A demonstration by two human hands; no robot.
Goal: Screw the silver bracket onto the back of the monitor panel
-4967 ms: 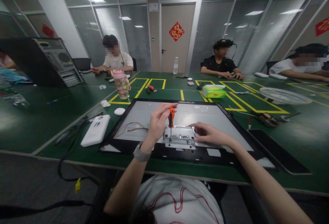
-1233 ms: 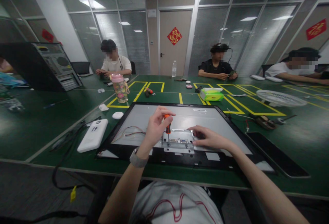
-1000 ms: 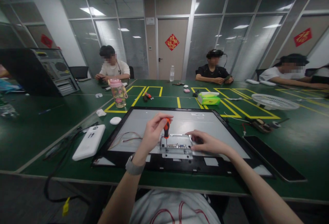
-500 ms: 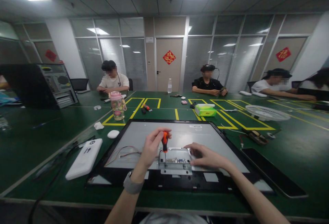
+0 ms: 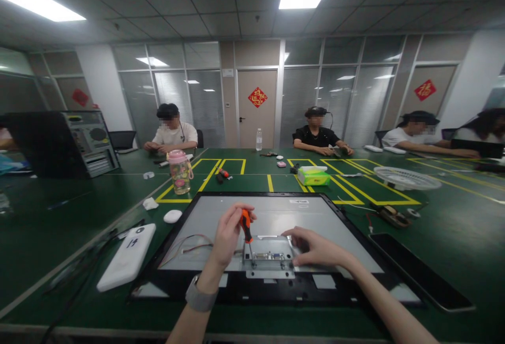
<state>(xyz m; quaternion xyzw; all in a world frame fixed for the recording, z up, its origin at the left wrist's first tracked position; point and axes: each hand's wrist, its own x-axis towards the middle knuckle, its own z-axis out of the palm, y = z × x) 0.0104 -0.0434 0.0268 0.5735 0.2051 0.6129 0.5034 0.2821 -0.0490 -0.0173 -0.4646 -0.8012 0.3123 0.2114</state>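
Lit ceiling panels hang over a glass-walled office with a closed door (image 5: 258,123), and people sit along the far side of a green table (image 5: 110,191) marked with yellow tape. On its near side lies a flat display panel (image 5: 315,218), back up, with a metal port bracket (image 5: 272,246) near its front edge. The left hand (image 5: 228,233) grasps an orange-and-black screwdriver (image 5: 246,226), its shaft pointing down at the bracket's left end; whether the tip sits in a screw is too small to tell. The right hand (image 5: 317,248) spans the bracket's right end, thumb and fingers parted; I cannot tell if it grips or merely rests. Because the driver leans, sideways pressure could make the tip skid and scratch the metal or strike the ports. If the right hand gave no support, the bracket could shift. Loose wires (image 5: 201,237) beside the left wrist might snag. Around the panel are a white power bank (image 5: 128,257), a pink-lidded tumbler (image 5: 180,173), a green tissue pack (image 5: 313,176) and a black computer tower (image 5: 89,144).
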